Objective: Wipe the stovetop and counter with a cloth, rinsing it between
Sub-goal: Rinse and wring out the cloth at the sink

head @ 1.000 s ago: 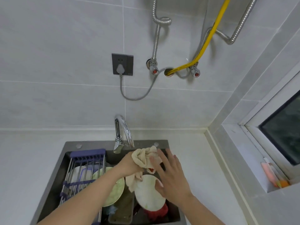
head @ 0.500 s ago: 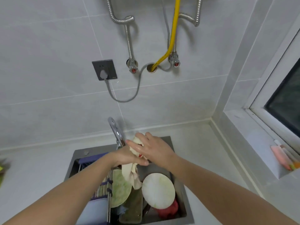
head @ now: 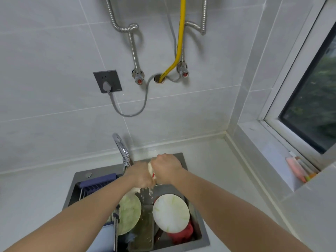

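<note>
Pretty cramped spot. The sink is a dark square basin cut into the pale bench, with the tiled wall right behind it and a windowsill closing off the right side past a strip of bare bench. More bare bench runs off to the left of the basin. Inside the sink, the left part is taken up by a wire dish rack with a blue end piece, and the floor of the basin is crowded: a greenish plate leaning by the rack, a white plate to its right sitting on something red, and a clear container between them. So the only free space is up above the dishes, near the back edge.

That's where both hands are. The left hand and right hand are balled up tight against each other, both gripping the cloth, which is bunched between them so that only a pale sliver shows, plus a bit poking out below the left hand. Water is dripping from it down onto the dishes. The chrome faucet curves down just left of the left hand, nearly touching its knuckles.
</note>
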A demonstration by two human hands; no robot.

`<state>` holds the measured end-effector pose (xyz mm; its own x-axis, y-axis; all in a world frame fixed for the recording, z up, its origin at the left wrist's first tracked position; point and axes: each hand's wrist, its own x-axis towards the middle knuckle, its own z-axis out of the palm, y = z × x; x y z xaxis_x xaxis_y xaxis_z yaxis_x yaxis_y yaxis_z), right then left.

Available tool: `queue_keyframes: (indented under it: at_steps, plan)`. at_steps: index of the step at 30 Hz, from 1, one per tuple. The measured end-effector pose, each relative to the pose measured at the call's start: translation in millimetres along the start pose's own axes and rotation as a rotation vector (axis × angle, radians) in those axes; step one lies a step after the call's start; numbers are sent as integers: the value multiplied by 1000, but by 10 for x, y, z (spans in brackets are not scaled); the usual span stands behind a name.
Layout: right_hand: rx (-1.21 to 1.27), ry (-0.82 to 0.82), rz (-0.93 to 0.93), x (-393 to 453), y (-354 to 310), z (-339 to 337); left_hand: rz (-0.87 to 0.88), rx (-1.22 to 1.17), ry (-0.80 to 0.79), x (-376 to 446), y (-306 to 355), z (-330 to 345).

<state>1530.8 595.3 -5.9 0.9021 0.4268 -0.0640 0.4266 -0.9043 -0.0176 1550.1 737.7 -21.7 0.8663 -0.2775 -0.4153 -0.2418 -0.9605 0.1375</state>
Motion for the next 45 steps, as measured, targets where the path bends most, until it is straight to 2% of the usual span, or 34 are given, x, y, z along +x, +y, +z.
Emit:
queue_keyframes:
  at_steps: [2,5,10,13,17,21,23,26,29,31,33,37,41,45]
  plan:
    - [23,-81,31,-26,-25,64,-7,118,22,-10,0,68]
    - [150,-203,89,-44,-47,207,72,300,56,-35,-36,183]
    - [541,-370,165,-69,-24,418,217,378,111,-109,-126,317]
    - [677,-421,183,-96,11,570,272,424,167,-129,-147,423]
    - [789,-378,228,-145,58,699,285,378,269,-92,-191,556]
    - [857,-120,367,-227,16,803,256,236,320,-27,-255,538]
    - [739,72,393,-299,-46,840,179,113,271,15,-275,472]
    - [455,343,315,-465,-149,904,84,-106,144,92,-320,383]
    - [236,352,188,-581,-175,1018,41,-460,13,143,-331,277]
    - [205,347,155,-576,-162,1042,37,-639,-67,137,-287,205]
    - [215,382,138,-483,-130,965,52,-722,-144,129,-246,162]
    - [97,416,113,-178,-17,661,97,-697,-208,108,-177,101]
    - [-35,364,0,74,17,436,61,-617,-144,59,-276,-2]
    - [-150,287,-125,188,-14,174,30,-434,-103,24,-362,-46]
